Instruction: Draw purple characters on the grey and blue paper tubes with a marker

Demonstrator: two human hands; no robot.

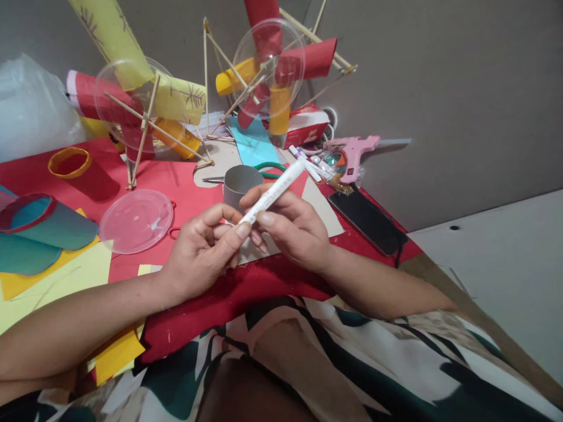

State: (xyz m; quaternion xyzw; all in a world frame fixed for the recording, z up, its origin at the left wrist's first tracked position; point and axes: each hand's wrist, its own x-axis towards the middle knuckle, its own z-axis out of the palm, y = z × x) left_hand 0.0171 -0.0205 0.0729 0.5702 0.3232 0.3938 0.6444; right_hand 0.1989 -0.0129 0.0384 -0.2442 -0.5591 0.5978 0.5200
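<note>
A white marker pen (277, 190) slants up to the right between my two hands. My left hand (206, 246) pinches its lower end with thumb and fingers. Higher up, my right hand (292, 223) grips the barrel between thumb and fingers. Just behind the pen stands a grey cardboard tube (241, 181), partly covered by my right fingers. Green-handled scissors (270, 169) lie behind the tube, blades to the left. A clear plastic lid (137, 221) rests on red paper left of my left hand.
Two paper-tube and stick models with clear discs (145, 120) (269, 64) stand at the back. Rolled tubes (83, 176) (53, 220) lie left. A pink glue gun (354, 155), a black phone (367, 220) and several pens (308, 164) lie right. A plastic bag (35, 108) sits far left.
</note>
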